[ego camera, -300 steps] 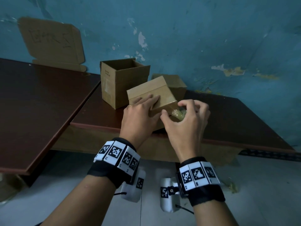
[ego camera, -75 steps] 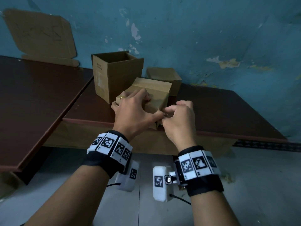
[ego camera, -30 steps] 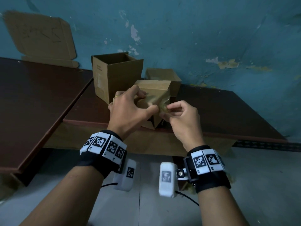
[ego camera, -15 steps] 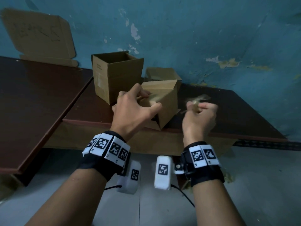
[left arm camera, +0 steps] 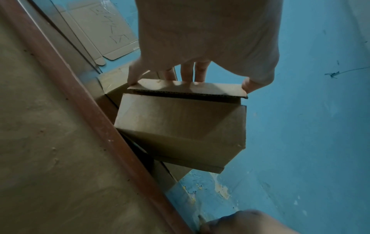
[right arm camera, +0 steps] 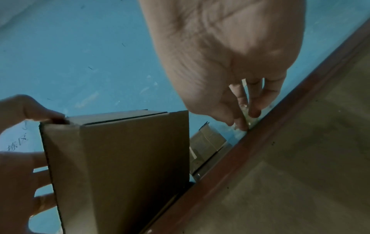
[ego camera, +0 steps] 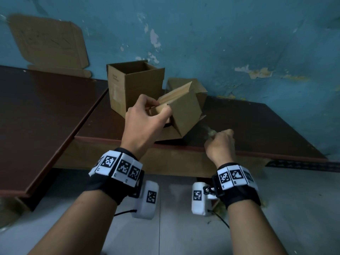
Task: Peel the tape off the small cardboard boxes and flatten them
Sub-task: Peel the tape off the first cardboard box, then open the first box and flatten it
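Left hand (ego camera: pixel 145 124) grips tilted small box (ego camera: pixel 182 113) on worktop (ego camera: pixel 257 126)
Fingers (left arm camera: pixel 188 72) curl over its top flap; right hand (ego camera: pixel 219 146) beside it pinches tape wad (ego camera: pixel 209 132), blurred

Dim, bluish, even light; soft shadows. Head view bends at the edges; right hand (ego camera: pixel 220 146) motion-blurred. Wrist views soft, strongly warped; near palms out of focus. No glare.

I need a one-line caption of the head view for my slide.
Left hand holds a small cardboard box while right hand pinches peeled tape.
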Motion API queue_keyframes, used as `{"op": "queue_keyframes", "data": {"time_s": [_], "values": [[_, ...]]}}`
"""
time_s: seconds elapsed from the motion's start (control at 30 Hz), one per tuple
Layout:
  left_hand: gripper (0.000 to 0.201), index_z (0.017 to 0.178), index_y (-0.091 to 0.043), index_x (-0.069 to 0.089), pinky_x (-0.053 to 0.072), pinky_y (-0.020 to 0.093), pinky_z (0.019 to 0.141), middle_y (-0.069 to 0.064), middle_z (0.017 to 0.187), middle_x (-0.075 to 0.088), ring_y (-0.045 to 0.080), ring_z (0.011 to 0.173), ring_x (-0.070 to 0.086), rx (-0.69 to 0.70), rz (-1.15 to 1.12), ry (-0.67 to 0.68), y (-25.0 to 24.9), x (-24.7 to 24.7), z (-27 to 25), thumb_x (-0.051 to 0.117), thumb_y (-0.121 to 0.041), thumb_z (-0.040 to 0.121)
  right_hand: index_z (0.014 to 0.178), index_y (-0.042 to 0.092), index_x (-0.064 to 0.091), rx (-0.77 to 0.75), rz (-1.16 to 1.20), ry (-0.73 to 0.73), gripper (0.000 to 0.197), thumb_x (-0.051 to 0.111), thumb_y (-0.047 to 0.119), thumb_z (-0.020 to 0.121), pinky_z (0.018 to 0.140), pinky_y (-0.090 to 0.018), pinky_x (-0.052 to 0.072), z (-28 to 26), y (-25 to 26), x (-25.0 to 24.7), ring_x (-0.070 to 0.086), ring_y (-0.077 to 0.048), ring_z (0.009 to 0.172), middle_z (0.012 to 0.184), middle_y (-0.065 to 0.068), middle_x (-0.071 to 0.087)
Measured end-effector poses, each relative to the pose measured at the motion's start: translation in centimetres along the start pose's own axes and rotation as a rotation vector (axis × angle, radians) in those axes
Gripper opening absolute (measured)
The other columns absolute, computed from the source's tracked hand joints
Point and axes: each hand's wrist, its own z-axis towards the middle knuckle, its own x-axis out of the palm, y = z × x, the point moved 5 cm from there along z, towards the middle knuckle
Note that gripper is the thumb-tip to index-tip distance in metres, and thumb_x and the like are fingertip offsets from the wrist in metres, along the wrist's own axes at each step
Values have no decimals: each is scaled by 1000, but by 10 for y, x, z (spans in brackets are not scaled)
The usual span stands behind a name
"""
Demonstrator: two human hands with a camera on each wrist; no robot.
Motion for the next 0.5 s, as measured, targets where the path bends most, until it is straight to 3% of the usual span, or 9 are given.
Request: {"op": "queue_keyframes", "data": {"time_s": [0.1,0.2,0.27,0.3,0.37,0.4,0.43,0.5], "values": [[31,106,-25,67,51,24,72,-10,100,71,3,96,65,-13,-6,-17,1,-1,2,72,-50,89,140,10,58,5,-85,42,36,53,17,105,111,-50,41,-1,4,-2,42,-40,135,145,-14,50],[27,106,-23,67,53,27,74,-7,100,71,5,94,66,-38,-18,-38,2,-3,5,72,-47,93,149,20,39,64,-51,113,49,56,22,103,110,-53,39,-4,1,-1,39,-44,138,149,-18,42],[28,106,-23,67,51,25,72,-6,101,71,5,94,65,-48,-28,-44,2,-4,5,71,-47,94,149,18,39,55,-115,147,50,56,24,102,115,-54,34,-4,1,3,29,-43,145,163,-19,28],[28,107,-23,67,50,25,72,-6,102,70,5,94,65,-53,-35,-44,2,-4,5,71,-48,94,150,18,40,44,-149,147,52,57,24,102,119,-54,30,-4,1,6,22,-43,151,171,-20,12],[30,107,-23,67,49,25,71,-6,103,70,5,95,64,-65,-45,-41,3,-4,5,70,-50,94,156,18,36,53,-157,113,60,60,26,101,122,-54,25,-7,1,6,9,-42,157,173,-23,-19],[31,107,-24,67,49,26,71,-6,103,70,6,95,64,-71,-48,-39,3,-4,5,70,-51,94,161,17,29,54,-148,94,69,62,27,101,124,-54,23,-8,2,6,7,-42,158,172,-22,-23],[32,107,-24,67,49,28,71,-5,103,70,8,95,65,-75,-55,-39,3,-4,5,69,-53,94,166,17,21,38,-145,70,79,63,30,100,124,-55,22,-9,5,4,7,-42,158,173,-23,-18],[34,105,-25,67,50,30,73,-4,102,70,11,96,66,-89,-80,-48,4,-5,4,68,-56,92,167,14,21,-51,-98,-46,83,64,34,100,122,-55,26,-10,15,-5,20,-41,154,171,-22,13]]}}
